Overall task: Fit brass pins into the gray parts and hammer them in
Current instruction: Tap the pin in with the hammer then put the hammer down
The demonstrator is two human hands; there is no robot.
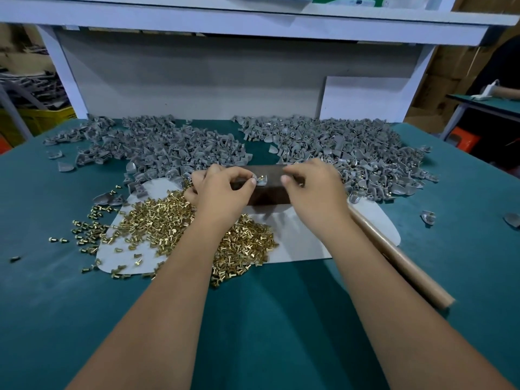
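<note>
We see a green worktop (281, 319) spread wide before us, with a white shelf frame (197, 26) rising behind it. Along the far side lie two broad heaps of gray parts (351, 147), one left and one right, a gap between them. Nearer, a white sheet (295, 235) carries a loose pile of brass pins (157, 220), some spilled onto the green beside it. A wooden handle (399, 260) lies along the sheet's right edge, running under our right wrist. A dark block (267, 190) stands on the sheet between the heaps. On its top rests one gray part with a brass pin (261, 179) in it. Our left hand (222, 192) pinches this part with curled fingertips. Our right hand (312, 190) has its fingers curled at the block's right end; we cannot tell whether it holds anything.
</note>
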